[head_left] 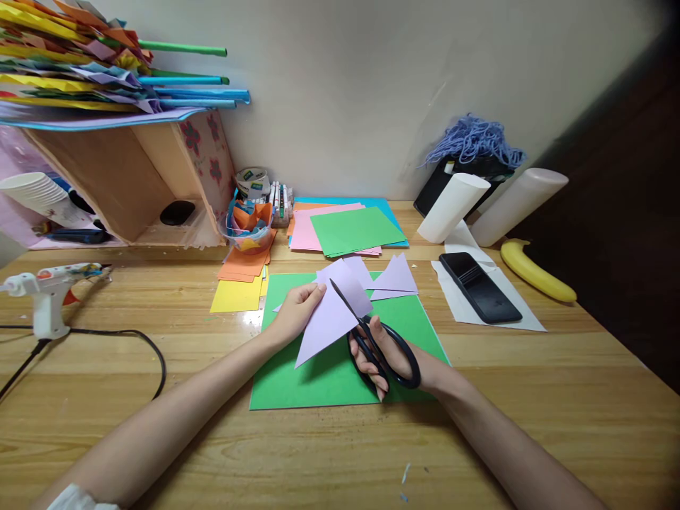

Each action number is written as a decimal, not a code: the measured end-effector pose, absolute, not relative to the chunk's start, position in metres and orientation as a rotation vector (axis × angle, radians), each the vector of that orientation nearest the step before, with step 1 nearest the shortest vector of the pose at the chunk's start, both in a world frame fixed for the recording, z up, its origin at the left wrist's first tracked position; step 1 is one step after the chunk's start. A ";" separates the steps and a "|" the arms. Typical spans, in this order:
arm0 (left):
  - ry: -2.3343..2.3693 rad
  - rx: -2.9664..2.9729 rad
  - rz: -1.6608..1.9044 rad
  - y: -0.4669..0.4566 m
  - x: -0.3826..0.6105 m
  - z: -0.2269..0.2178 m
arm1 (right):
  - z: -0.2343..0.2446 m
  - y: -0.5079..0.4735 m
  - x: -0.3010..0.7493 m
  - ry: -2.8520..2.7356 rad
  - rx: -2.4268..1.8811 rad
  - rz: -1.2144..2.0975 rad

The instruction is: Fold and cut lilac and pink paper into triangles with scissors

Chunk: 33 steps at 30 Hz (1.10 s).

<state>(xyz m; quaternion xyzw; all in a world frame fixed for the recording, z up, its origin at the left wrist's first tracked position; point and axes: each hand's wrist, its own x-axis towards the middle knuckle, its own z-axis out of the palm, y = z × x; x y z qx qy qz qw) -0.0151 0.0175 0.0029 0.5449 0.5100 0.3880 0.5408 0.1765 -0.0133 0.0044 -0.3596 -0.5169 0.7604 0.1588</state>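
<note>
Lilac paper (326, 322), a pointed piece with its long axis running from a low tip near the person up and away to the right, is held just above a green sheet (313, 386) in the middle of the wooden table (531, 404). The left hand (298, 310) pinches its upper left edge, fingers closed over the top and thumb beneath, so the paper lies to the right of that grip. The right hand (390, 361) comes in from the opposite side, fingers threaded through and closed around the black loops of the scissors (367, 337). Their blades point up and to the left across the paper's right edge, roughly along its upper border; the upper blade shows dark against the lilac, and how far the blades are parted cannot be made out. The two hands are close together, the left one slightly farther from the body. Just beyond the blades, loose lilac triangles (396, 278) rest on the far end of the green sheet. Yellow and orange sheets (239, 285) lie to the left, a stack of coloured paper (353, 228) sits near the wall, a phone (479, 287) and a banana (535, 271) are off to the right, and a glue gun (47, 292) stands well apart at the far left.
</note>
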 end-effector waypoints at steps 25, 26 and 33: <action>1.204 1.187 0.996 0.017 -0.015 0.005 | 0.014 -0.016 0.176 -1.620 -1.206 1.970; 1.206 1.177 1.002 0.017 -0.016 0.004 | 0.013 -0.016 0.176 -1.632 -1.207 1.960; 1.192 1.134 1.018 0.016 -0.016 0.005 | 0.020 -0.016 0.174 -1.673 -1.148 1.985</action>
